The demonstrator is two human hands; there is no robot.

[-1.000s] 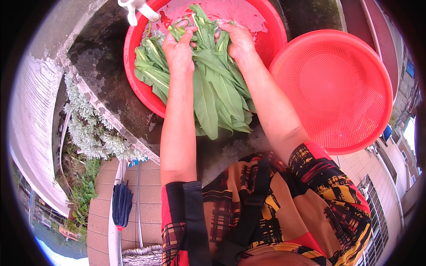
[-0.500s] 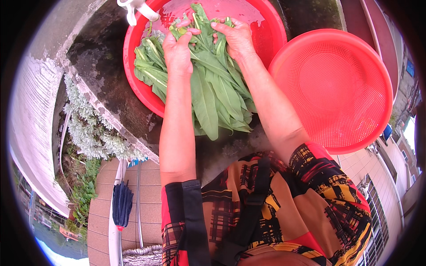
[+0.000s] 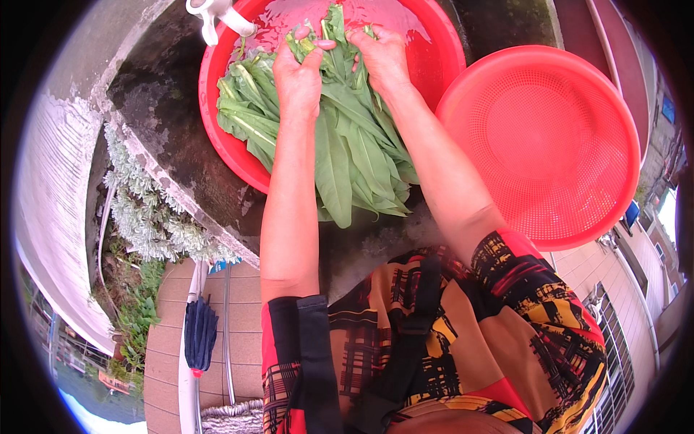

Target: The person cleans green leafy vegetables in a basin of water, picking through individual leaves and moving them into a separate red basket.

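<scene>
A heap of long green leafy vegetables (image 3: 347, 152) lies in a red plastic basin (image 3: 450, 54) that holds water at its far side. The leaf tips hang over the basin's near rim. My left hand (image 3: 298, 76) is closed around stem ends on the left of the bunch, thumb and fingertips pinching them. My right hand (image 3: 383, 61) grips stems on the bunch's right side, its thumb pointing inward. Some of the fingers of both hands are hidden among the leaves.
A white tap (image 3: 217, 16) juts in over the basin's far left rim. To the right sits a red perforated colander (image 3: 535, 137). The basin stands in a dark stone sink (image 3: 155, 108). A folded dark umbrella (image 3: 200, 333) hangs at lower left, near silvery plants (image 3: 155, 202).
My left hand has shifted slightly right, closer to my right hand. The leaves have stirred a little; the basin and colander look almost unmoved.
</scene>
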